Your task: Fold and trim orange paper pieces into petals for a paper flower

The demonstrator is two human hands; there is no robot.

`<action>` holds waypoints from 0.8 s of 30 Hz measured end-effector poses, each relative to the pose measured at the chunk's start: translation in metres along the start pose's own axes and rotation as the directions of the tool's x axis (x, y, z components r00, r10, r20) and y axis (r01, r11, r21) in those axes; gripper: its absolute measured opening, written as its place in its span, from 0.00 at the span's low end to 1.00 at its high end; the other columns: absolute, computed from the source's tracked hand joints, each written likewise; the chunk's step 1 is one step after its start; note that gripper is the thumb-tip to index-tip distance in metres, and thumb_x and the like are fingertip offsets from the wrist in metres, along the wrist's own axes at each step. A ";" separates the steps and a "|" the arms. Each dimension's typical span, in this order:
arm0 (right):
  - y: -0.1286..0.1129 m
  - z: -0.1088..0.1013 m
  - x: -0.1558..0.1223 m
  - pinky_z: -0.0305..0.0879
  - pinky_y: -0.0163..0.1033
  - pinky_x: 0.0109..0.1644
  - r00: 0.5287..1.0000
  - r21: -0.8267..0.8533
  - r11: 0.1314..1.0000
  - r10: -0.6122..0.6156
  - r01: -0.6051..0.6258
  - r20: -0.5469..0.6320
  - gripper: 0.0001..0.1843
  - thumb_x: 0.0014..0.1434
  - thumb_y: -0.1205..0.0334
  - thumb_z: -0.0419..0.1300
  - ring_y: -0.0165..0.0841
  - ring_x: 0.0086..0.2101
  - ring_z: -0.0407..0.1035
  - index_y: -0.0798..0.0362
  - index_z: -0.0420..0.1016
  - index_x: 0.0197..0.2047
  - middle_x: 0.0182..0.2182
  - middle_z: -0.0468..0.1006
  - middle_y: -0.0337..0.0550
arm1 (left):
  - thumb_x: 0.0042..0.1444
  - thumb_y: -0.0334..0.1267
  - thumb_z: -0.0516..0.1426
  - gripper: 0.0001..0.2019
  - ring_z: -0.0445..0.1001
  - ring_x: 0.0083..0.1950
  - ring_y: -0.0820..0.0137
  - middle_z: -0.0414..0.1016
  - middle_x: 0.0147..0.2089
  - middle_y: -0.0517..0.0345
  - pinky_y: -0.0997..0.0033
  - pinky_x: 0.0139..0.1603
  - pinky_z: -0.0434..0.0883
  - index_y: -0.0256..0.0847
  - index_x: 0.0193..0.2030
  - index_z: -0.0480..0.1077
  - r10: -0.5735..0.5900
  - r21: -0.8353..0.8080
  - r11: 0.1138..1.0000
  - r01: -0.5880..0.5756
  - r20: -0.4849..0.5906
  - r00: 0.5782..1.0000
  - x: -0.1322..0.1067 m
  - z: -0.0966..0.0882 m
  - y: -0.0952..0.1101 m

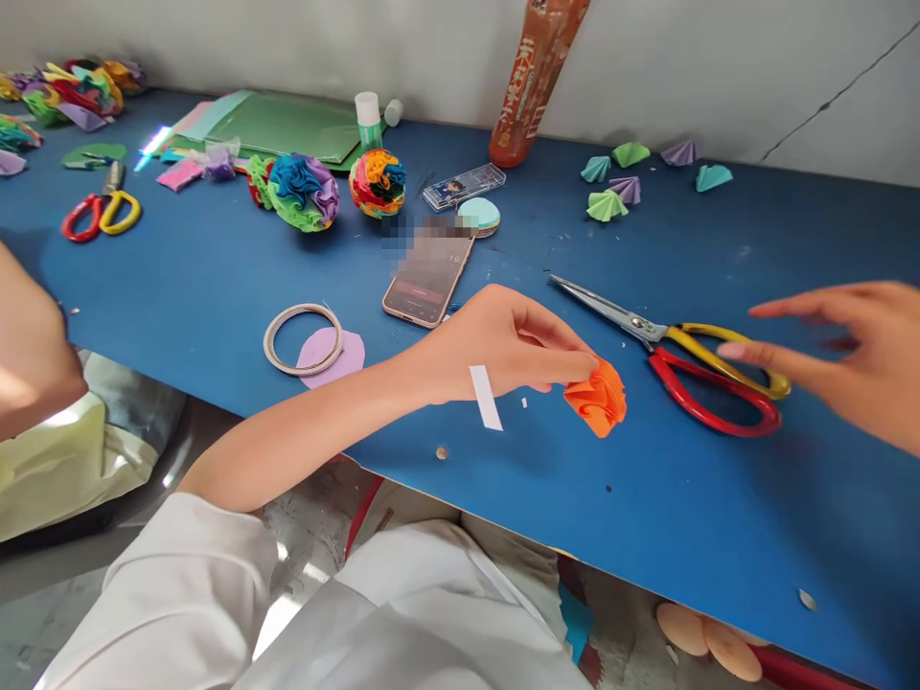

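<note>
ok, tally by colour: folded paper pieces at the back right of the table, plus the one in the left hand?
Green folded pieces: 2
Purple folded pieces: 2
Teal folded pieces: 2
Orange folded piece, in the left hand: 1
Total: 7

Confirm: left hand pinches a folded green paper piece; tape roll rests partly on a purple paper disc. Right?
Colour is wrong: the head view shows the folded paper piece in the left hand is orange, not green. The tape roll does rest partly on the purple paper disc.
</note>
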State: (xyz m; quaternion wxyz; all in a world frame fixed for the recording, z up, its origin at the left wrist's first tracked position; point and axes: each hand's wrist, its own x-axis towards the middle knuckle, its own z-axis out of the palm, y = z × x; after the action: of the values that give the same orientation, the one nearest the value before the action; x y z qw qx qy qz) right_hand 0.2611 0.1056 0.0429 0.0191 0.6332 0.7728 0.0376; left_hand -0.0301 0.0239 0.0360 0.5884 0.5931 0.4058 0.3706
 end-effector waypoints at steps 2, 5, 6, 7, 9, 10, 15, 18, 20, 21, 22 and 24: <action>0.019 0.017 0.003 0.64 0.47 0.39 0.984 0.084 0.995 0.044 -0.059 0.171 0.48 0.53 0.25 0.44 0.42 0.40 0.67 0.60 0.72 0.53 0.48 0.71 0.62 | 0.51 0.33 0.59 0.06 0.74 0.33 0.76 0.79 0.31 0.55 0.78 0.34 0.75 0.36 0.30 0.78 -0.016 -0.097 0.995 0.016 0.002 1.000 0.002 -0.002 -0.002; 0.029 0.035 0.004 0.65 0.51 0.39 0.995 0.143 0.990 0.005 -0.019 0.101 0.55 0.43 0.17 0.40 0.48 0.44 0.65 0.56 0.74 0.52 0.51 0.70 0.63 | 0.50 0.33 0.60 0.05 0.75 0.33 0.77 0.80 0.32 0.55 0.80 0.34 0.75 0.36 0.29 0.79 -0.044 -0.153 0.987 0.039 -0.027 0.999 0.005 -0.004 -0.005; 0.029 0.038 0.004 0.64 0.54 0.41 0.997 0.137 0.990 -0.034 0.024 0.068 0.56 0.41 0.16 0.39 0.50 0.46 0.65 0.55 0.75 0.51 0.50 0.70 0.63 | 0.50 0.33 0.60 0.05 0.75 0.34 0.77 0.80 0.32 0.55 0.80 0.35 0.75 0.36 0.29 0.79 -0.054 -0.158 0.986 0.047 -0.044 0.998 0.006 -0.005 -0.006; 0.028 0.041 0.004 0.64 0.55 0.42 0.996 0.131 0.989 -0.072 0.064 0.056 0.57 0.40 0.16 0.38 0.51 0.46 0.64 0.55 0.75 0.50 0.50 0.70 0.63 | 0.50 0.33 0.61 0.05 0.75 0.34 0.77 0.80 0.32 0.55 0.79 0.35 0.75 0.36 0.29 0.79 -0.069 -0.162 0.985 0.058 -0.065 0.995 0.007 -0.005 -0.006; 0.021 0.043 0.003 0.65 0.53 0.41 0.992 0.132 0.986 -0.108 0.098 0.071 0.57 0.41 0.17 0.37 0.50 0.44 0.66 0.56 0.75 0.50 0.50 0.71 0.62 | 0.50 0.32 0.61 0.05 0.76 0.33 0.76 0.80 0.31 0.56 0.78 0.35 0.76 0.35 0.28 0.78 -0.103 -0.174 0.981 0.084 -0.108 0.989 0.008 -0.006 -0.004; 0.018 0.044 0.002 0.65 0.51 0.38 0.989 0.141 0.985 -0.112 0.098 0.092 0.56 0.42 0.18 0.38 0.47 0.41 0.67 0.56 0.74 0.51 0.50 0.71 0.61 | 0.49 0.31 0.60 0.04 0.75 0.32 0.76 0.79 0.30 0.56 0.77 0.35 0.76 0.35 0.28 0.78 -0.120 -0.180 0.979 0.096 -0.129 0.984 0.009 -0.006 -0.003; 0.005 0.042 -0.006 0.63 0.45 0.30 0.992 0.140 0.987 -0.095 0.083 0.084 0.40 0.54 0.33 0.43 0.40 0.30 0.66 0.57 0.69 0.54 0.46 0.74 0.59 | 0.50 0.29 0.59 0.05 0.76 0.32 0.75 0.79 0.29 0.55 0.75 0.35 0.76 0.33 0.29 0.78 -0.129 -0.204 0.975 0.093 -0.172 0.977 0.008 -0.008 0.002; 0.002 0.033 -0.018 0.61 0.45 0.29 0.999 0.111 0.994 0.016 -0.012 -0.033 0.34 0.57 0.39 0.45 0.41 0.29 0.67 0.57 0.64 0.56 0.39 0.75 0.57 | 0.50 0.30 0.61 0.04 0.76 0.31 0.75 0.78 0.28 0.56 0.75 0.35 0.76 0.32 0.29 0.77 -0.101 -0.246 0.968 0.055 -0.176 0.979 0.008 -0.010 0.001; 0.000 0.025 -0.027 0.63 0.45 0.31 0.978 0.156 0.985 0.104 -0.075 -0.181 0.33 0.57 0.37 0.46 0.42 0.31 0.69 0.54 0.64 0.54 0.38 0.75 0.55 | 0.49 0.30 0.61 0.03 0.76 0.31 0.76 0.78 0.27 0.56 0.75 0.35 0.76 0.32 0.29 0.77 -0.092 -0.274 0.961 0.039 -0.185 0.978 0.008 -0.010 0.000; -0.002 0.021 -0.033 0.64 0.45 0.32 0.956 0.205 0.975 0.135 -0.082 -0.260 0.32 0.57 0.36 0.47 0.41 0.32 0.70 0.52 0.64 0.53 0.38 0.75 0.54 | 0.50 0.30 0.61 0.03 0.76 0.31 0.76 0.77 0.27 0.56 0.75 0.35 0.76 0.32 0.29 0.77 -0.094 -0.283 0.958 0.038 -0.190 0.977 0.009 -0.010 0.000; -0.003 0.018 -0.038 0.64 0.44 0.33 0.933 0.259 0.963 0.154 -0.069 -0.326 0.32 0.57 0.34 0.48 0.40 0.32 0.70 0.51 0.64 0.51 0.37 0.74 0.53 | 0.50 0.30 0.61 0.03 0.75 0.31 0.76 0.77 0.27 0.56 0.74 0.36 0.77 0.32 0.29 0.77 -0.103 -0.286 0.957 0.044 -0.194 0.976 0.009 -0.010 0.000; -0.004 0.013 -0.049 0.65 0.43 0.32 0.892 0.315 0.949 0.157 -0.018 -0.423 0.32 0.56 0.31 0.48 0.38 0.31 0.70 0.51 0.65 0.46 0.35 0.73 0.52 | 0.50 0.28 0.61 0.03 0.75 0.30 0.76 0.77 0.26 0.56 0.75 0.36 0.76 0.31 0.29 0.77 -0.133 -0.283 0.957 0.072 -0.203 0.970 0.010 -0.010 0.001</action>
State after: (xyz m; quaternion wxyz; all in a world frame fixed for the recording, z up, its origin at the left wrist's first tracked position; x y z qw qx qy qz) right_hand 0.2676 0.0574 0.0283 -0.2563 0.6379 0.7235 0.0625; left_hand -0.0348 0.0370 0.0365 0.6346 0.4396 0.4438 0.4550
